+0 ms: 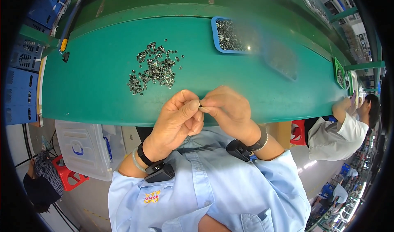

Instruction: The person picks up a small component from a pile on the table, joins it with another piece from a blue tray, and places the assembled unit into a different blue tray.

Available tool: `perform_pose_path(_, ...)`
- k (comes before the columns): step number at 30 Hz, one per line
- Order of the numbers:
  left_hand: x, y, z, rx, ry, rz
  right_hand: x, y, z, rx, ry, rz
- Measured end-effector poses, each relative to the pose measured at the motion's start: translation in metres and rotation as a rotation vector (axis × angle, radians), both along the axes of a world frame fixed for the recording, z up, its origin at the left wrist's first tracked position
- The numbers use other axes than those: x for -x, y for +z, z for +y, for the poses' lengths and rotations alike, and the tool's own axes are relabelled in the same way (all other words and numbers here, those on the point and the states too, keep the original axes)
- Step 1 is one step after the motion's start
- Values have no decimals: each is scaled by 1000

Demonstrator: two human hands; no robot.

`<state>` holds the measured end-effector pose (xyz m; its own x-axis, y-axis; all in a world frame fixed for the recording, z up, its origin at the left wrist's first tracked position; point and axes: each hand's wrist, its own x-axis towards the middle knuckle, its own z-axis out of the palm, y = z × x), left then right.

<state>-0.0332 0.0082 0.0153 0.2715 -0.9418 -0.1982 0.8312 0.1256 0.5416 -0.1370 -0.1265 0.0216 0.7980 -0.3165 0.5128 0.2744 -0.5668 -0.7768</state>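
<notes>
My left hand (180, 113) and my right hand (230, 111) meet at the table's near edge, fingertips touching. Both are closed in a pinch on one tiny dark part (200, 106). Fingers cover most of it, so its exact kind cannot be made out. Beyond my left hand lies a loose pile of small shiny metal pieces (158, 70), silver and black, spread on the green table mat (102, 80). Farther off, right of the pile, a blue tray (215, 37) holds many similar small pieces. A hazy smear hides the tray's right side.
A yellow-handled tool (63, 45) is at the table's far left corner. Green trays (338, 73) stand at the right end, near a seated person (338, 135). A clear plastic bin (80, 148) and a red stool (67, 172) are at lower left. Blue crates (20, 96) line the left.
</notes>
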Motion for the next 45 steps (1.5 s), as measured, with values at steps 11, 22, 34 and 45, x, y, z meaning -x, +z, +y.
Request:
perform_pose_path(11, -9, -10, 5, -101, 59, 45, 0, 5, -34, 111, -235, 89)
perform_pose_path(22, -22, -20, 13, -118, 69, 3, -44, 8, -106, 420, -295, 262)
perform_pose_path(34, -26, -22, 14, -99, 44, 49, -95, -17, -62, 409, 22, 380)
perform_pose_path(45, -14, -4, -4, -180, 99, -135, -28, 11, -19, 338, 1, 164)
